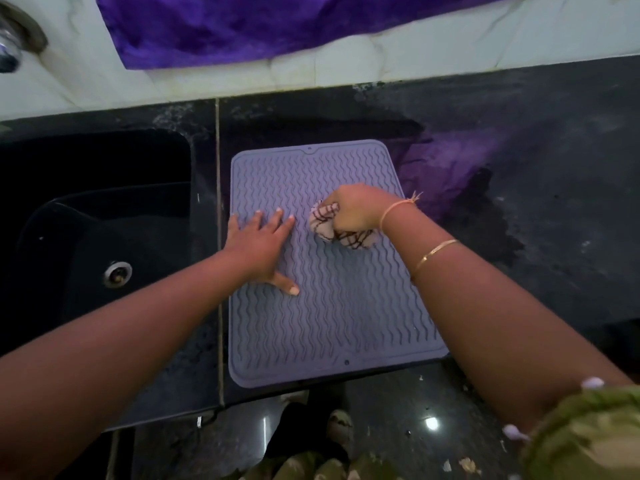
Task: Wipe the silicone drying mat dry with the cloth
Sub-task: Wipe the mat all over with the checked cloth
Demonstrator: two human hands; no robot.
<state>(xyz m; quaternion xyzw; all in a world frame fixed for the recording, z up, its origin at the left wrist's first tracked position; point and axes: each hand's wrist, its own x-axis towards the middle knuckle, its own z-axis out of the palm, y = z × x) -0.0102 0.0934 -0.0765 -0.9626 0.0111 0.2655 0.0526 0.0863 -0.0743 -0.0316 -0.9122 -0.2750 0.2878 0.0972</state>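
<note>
A grey-lilac silicone drying mat point(332, 317) with wavy ridges lies flat on the black counter, just right of the sink. My right hand point(356, 211) is closed around a bunched white cloth with dark checks point(329, 225) and presses it onto the mat's upper middle. Spread flat, my left hand point(261, 247) rests on the mat's left side, fingers apart and thumb pointing toward me, holding nothing.
A black sink point(93, 237) with a metal drain point(117, 273) sits to the left. A purple cloth point(259, 26) hangs over the white tiled wall behind. The black counter point(536, 202) stretches to the right with wet patches. A tap point(10, 46) shows at the top left.
</note>
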